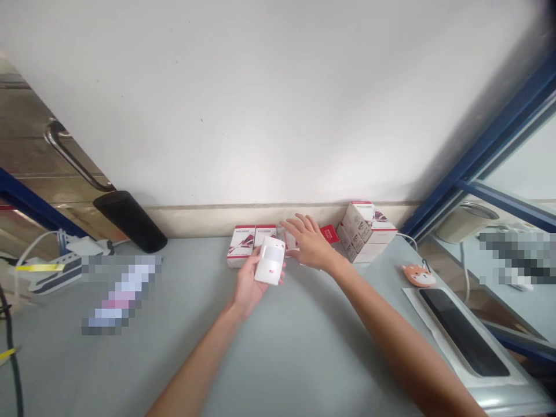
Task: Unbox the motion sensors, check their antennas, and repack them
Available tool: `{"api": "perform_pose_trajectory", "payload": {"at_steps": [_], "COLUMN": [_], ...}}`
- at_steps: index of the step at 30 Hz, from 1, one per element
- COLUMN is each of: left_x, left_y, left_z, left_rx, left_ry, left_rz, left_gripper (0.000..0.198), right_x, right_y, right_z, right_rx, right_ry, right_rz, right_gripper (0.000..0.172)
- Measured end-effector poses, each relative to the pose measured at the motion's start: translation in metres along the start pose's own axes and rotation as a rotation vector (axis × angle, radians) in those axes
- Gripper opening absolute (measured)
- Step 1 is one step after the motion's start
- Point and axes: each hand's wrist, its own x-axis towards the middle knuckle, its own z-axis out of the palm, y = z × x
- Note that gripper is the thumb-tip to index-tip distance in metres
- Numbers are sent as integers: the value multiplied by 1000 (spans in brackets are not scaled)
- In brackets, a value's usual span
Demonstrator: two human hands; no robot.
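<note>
Nearest the camera: both forearms, left (200, 359) and right (399, 347), reaching in over the grey surface (278, 370).

Left hand (247, 286): grip wrapped around the white unit (270, 262), face toward camera, held up in front of the box pair (241, 240). Right hand (315, 246): fingers spread, nothing visible in the grip. It's just beside the unit and in front of a third box (290, 237); can't tell if it touches that box.

Red piece (330, 233) shows past the right hand, partly hidden; can't say if it's a card or a flap. Box stack (369, 234) stands right of it, near the wall (278, 116).

Progress, my read: one unit is out and in hand, not in a box and not set down. The pair and the stack look boxed up from here; contents can't be checked. Third box is too covered to judge, so its state is unknown.

Right side: dark slab (464, 331) on a white sheet, orange animal-face item (419, 275) just beyond. Left side: black cylinder (130, 221), power strip (61, 272).
</note>
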Motion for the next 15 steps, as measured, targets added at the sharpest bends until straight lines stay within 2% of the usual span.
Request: {"api": "perform_pose_trajectory", "payload": {"at_steps": [7, 15], "left_x": [-5, -8], "left_y": [0, -6], "left_z": [6, 11], "left_rx": [-16, 47], "left_ry": [48, -63], "left_rz": [0, -103], "left_gripper": [48, 53], "right_x": [-6, -32], "right_y": [12, 8], "right_z": [-2, -18], "right_rx": [78, 216], "right_ry": [14, 34], "right_rz": [40, -34], "right_gripper": [66, 70]}}
